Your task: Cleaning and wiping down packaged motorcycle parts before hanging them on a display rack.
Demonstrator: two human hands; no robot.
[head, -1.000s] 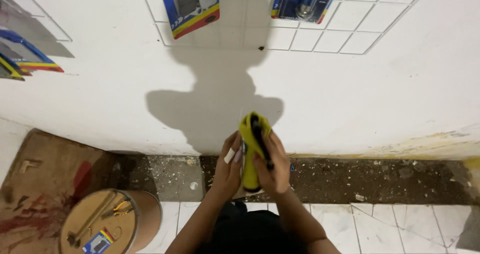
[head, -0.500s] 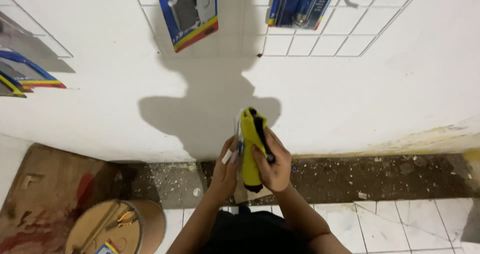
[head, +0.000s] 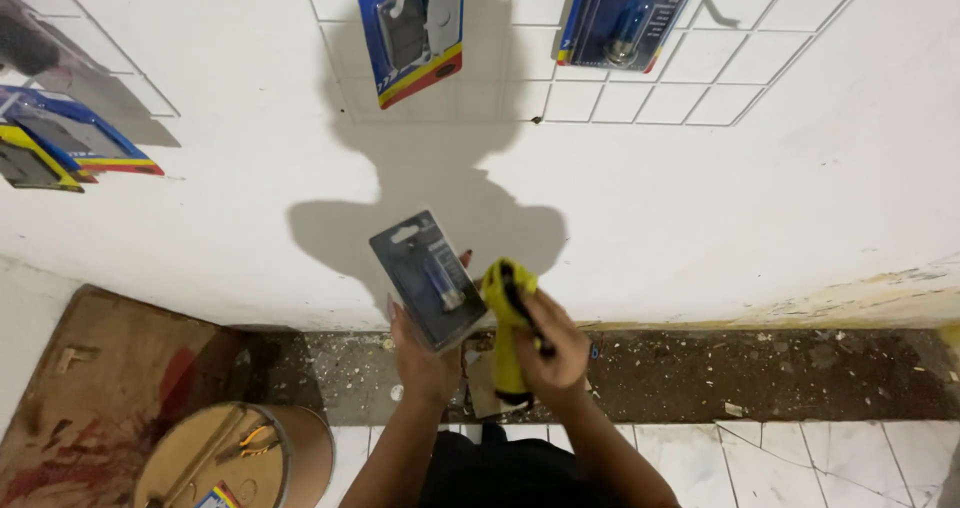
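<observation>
Yellow cloth (head: 505,328) is sitting gripped in the right hand (head: 548,353), while the left hand (head: 425,363) is clasping a grey blister pack (head: 428,279) at ten o'clock from it. Blue carded packages (head: 415,28) are hanging on the wire grid (head: 640,93) at twelve; a round tub (head: 235,458) is standing at eight.

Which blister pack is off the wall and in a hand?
The grey-backed blister pack in the left hand; the blue-carded packs hang on the wire grid.
</observation>
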